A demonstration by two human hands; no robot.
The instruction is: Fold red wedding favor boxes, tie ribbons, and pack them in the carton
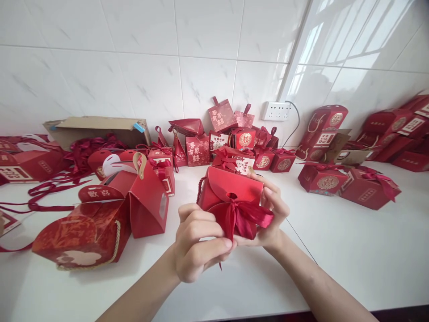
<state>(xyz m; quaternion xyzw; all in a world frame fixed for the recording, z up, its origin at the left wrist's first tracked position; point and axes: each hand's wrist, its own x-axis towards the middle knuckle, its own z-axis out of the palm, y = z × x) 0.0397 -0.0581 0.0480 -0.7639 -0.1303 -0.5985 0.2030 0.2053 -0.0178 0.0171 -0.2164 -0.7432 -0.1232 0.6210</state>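
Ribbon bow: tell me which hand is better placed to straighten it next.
Left hand, probably: its fingertips are at a tail of the ribbon bow, while the right hand holds the red box.

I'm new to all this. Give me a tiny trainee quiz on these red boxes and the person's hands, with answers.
1. True or false: both hands lie palm-down on the table.
2. The bow between the hands is on: A) a wrist; B) the front of the red box; C) the cable.
3. Fill in: the socket strip is on a wall of white ____.

Key: 1. False: the left hand and right hand are at the red box. 2. B. 3. Tiles.
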